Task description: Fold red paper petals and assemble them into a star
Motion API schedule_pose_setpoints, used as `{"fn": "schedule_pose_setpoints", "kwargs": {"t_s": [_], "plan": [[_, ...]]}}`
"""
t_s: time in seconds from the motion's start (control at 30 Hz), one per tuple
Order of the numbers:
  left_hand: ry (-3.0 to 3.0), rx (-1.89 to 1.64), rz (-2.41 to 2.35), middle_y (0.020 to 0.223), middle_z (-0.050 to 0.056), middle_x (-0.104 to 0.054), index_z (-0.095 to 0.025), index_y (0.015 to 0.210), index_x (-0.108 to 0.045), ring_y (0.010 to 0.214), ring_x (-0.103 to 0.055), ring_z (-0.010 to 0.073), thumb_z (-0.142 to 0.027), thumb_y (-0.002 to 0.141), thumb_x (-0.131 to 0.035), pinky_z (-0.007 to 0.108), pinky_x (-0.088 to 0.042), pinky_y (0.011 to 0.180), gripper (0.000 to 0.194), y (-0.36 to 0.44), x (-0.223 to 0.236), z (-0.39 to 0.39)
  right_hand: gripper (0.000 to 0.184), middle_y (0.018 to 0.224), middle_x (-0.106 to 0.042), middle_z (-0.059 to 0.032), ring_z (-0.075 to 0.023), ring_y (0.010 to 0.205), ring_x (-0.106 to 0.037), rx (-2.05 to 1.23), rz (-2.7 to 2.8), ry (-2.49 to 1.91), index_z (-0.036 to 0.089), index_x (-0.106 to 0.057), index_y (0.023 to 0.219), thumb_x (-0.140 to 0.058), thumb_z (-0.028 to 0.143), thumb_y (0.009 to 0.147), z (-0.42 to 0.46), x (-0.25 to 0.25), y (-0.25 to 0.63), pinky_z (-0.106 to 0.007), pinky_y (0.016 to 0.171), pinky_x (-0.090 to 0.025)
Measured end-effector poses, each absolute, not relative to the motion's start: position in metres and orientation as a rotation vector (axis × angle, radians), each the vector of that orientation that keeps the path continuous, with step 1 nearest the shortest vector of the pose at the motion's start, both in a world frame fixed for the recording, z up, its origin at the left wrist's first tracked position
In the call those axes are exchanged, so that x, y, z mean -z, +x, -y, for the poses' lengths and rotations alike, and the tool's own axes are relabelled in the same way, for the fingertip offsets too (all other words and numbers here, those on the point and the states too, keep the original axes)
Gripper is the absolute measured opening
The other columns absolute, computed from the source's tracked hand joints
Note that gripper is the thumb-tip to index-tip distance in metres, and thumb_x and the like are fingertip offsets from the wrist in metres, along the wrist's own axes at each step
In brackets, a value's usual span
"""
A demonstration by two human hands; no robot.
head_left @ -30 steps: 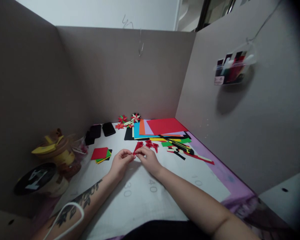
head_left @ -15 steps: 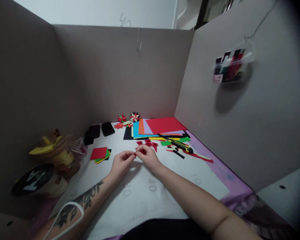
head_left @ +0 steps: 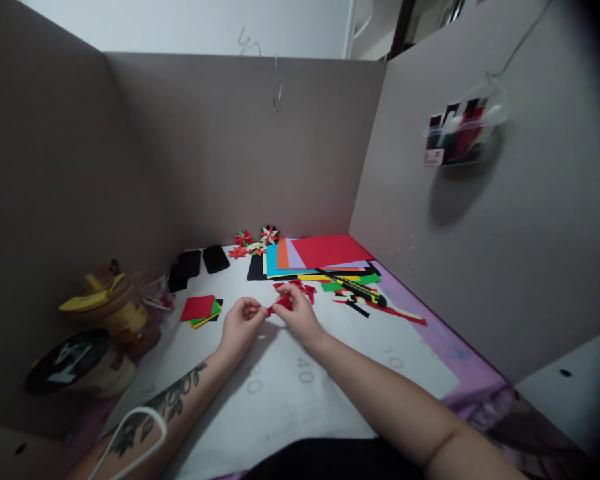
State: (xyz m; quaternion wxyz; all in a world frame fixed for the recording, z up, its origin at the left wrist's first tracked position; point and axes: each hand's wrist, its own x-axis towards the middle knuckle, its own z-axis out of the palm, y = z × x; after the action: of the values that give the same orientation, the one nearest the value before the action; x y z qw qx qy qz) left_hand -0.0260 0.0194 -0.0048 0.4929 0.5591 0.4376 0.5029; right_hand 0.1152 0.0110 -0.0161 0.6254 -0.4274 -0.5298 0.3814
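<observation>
A small red piece of folded paper [head_left: 283, 303] is pinched between both hands above the middle of the white table sheet. My left hand [head_left: 243, 324] is closed with thumb and fingertips on its left tip. My right hand [head_left: 300, 318] grips its wider right part between thumb and fingers. Just behind my right hand lie several folded red paper pieces [head_left: 309, 292], partly hidden by it. To the left of my left hand is a small stack of paper squares [head_left: 198, 307], red on top with green, yellow and black below.
Coloured sheets [head_left: 333, 251] lie at the back, with a yellow-black utility knife [head_left: 363, 291] and paper strips [head_left: 400, 314] in front. Folded paper stars [head_left: 269, 234] stand against the rear partition, near dark flat objects [head_left: 216, 259]. Tubs [head_left: 100, 307] line the left side; a clear pouch [head_left: 457, 131] hangs right.
My right fingers have shifted and spread upward, so the red folded paper shows more broadly between the hands. Half a second ago it was almost covered. The view has moved slightly.
</observation>
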Motion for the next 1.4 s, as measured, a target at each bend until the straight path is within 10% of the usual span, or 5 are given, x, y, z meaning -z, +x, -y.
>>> {"fn": "schedule_pose_setpoints", "kwargs": {"t_s": [0.5, 0.83, 1.4], "plan": [[1.472, -1.209, -1.022, 0.067, -0.001, -0.060, -0.018, 0.084, -0.050, 0.061, -0.057, 0.0122, -0.029, 0.068, -0.064, 0.022, -0.042, 0.060, 0.024, -0.024, 0.002, -0.017, 0.025, 0.072, -0.059, 0.0003, -0.0148, 0.068, -0.059, -0.890, 1.232, -0.987, 0.019, -0.052, 0.091, -0.059, 0.020, 0.068, -0.009, 0.013, 0.113, -0.030, 0.069, -0.049], [1.906, -1.176, -1.010, 0.070, -0.001, -0.058, -0.020, 0.078, -0.055, 0.063, -0.054, 0.0120, -0.023, 0.072, -0.058, 0.022, -0.041, 0.060, 0.007, -0.035, -0.002, -0.018, 0.011, 0.102, -0.057, -0.0049, -0.0229, 0.106, -0.044, -0.217, 1.768, -1.162, 0.022, -0.063, 0.068, -0.058, 0.015, 0.074, -0.003, 0.007, 0.122, -0.040, 0.094, -0.033], [2.017, -0.982, -1.043, 0.080, 0.005, -0.064, -0.017, 0.076, -0.063, 0.076, -0.058, 0.0166, -0.031, 0.074, -0.054, 0.023, -0.045, 0.062, 0.016, -0.043, -0.004, -0.023, 0.012, 0.097, -0.056, -0.0038, -0.0196, 0.100, -0.048, -0.424, 1.700, -1.174, 0.020, -0.065, 0.062, -0.060, 0.014, 0.071, -0.008, 0.008, 0.127, -0.034, 0.090, -0.034]]}}
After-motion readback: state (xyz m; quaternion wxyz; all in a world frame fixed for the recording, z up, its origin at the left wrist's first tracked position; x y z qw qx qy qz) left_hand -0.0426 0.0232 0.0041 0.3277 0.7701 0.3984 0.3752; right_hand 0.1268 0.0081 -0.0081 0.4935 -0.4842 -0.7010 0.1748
